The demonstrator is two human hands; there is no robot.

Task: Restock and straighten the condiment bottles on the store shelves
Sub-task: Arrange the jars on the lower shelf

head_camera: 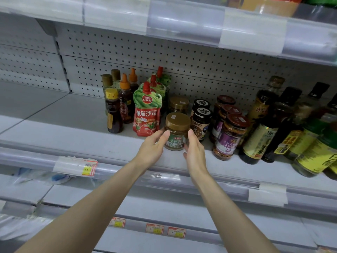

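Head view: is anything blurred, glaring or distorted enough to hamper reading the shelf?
Head view: the gold-lidded jar and the labels around it are sharp; the bottles at the right edge smear into blur; the upper price strip shows soft glare; wide-angle distortion bows the shelf edge; lighting is even, shadows faint.

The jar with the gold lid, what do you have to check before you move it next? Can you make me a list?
1. Grip by the left hand on the sesame jar: ok, thumb and fingers curl round its left side.
2. Grip by the right hand: cannot tell, it lies against the jar's right side.
3. Jar upright: ok.
4. Label facing front: ok.
5. In line with the matching jar behind: ok.
6. Gap to the black-lidded jar: cannot tell, they look very close.
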